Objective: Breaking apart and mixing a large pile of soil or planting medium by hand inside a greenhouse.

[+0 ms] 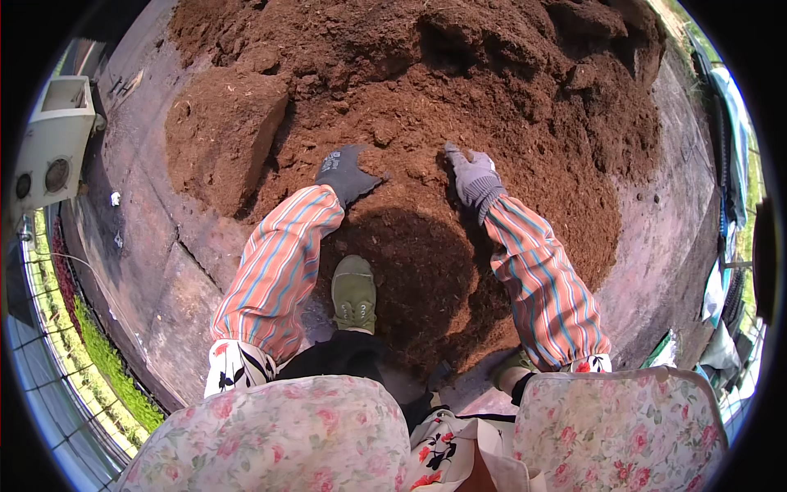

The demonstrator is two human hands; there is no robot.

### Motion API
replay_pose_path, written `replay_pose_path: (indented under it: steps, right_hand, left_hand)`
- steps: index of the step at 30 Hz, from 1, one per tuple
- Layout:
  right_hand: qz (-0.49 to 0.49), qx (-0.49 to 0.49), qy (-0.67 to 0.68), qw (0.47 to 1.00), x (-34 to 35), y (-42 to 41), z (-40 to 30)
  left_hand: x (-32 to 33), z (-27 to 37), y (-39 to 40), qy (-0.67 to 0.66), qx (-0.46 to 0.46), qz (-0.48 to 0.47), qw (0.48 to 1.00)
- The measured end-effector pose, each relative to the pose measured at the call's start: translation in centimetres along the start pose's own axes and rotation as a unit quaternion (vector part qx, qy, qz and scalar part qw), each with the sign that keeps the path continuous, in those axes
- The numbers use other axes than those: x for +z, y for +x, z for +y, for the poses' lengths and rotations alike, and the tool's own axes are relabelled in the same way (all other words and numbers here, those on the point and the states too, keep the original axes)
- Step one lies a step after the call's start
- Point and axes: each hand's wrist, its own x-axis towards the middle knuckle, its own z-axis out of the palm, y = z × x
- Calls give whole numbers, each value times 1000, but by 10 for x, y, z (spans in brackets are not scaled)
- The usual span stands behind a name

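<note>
A large heap of loose reddish-brown fibrous growing medium (393, 111) lies before me on the ground. My left hand (347, 174), in a dark grey glove with printed writing, presses against the heap, its fingers partly hidden in the loose material. My right hand (470, 172), in a light purple-grey knit glove, rests on the heap to the right, thumb and fingers a little apart. Between and below the hands is a shaded mound (406, 270) of the same material. Striped sleeve covers reach up both forearms. Whether either hand holds any material cannot be seen.
A compacted block (224, 135) of the brown material stands at the left of the heap. My olive canvas shoe (354, 292) is beside the shaded mound. A whitish box-like device (58, 144) stands far left, with wire mesh below. Plastic sheeting (731, 147) lines the right edge.
</note>
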Motion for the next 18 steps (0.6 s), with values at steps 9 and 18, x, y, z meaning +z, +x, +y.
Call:
replay_pose_path:
  steps: [9,18]
  right_hand:
    - [-144,-328,-473,805,36,-92,-48]
    - [-110,-255,-534,799,-28,-123,13]
  left_hand:
    - [-20,12,-43,11,-79,-87,993]
    - [30,26,-68,258,120,-143,948]
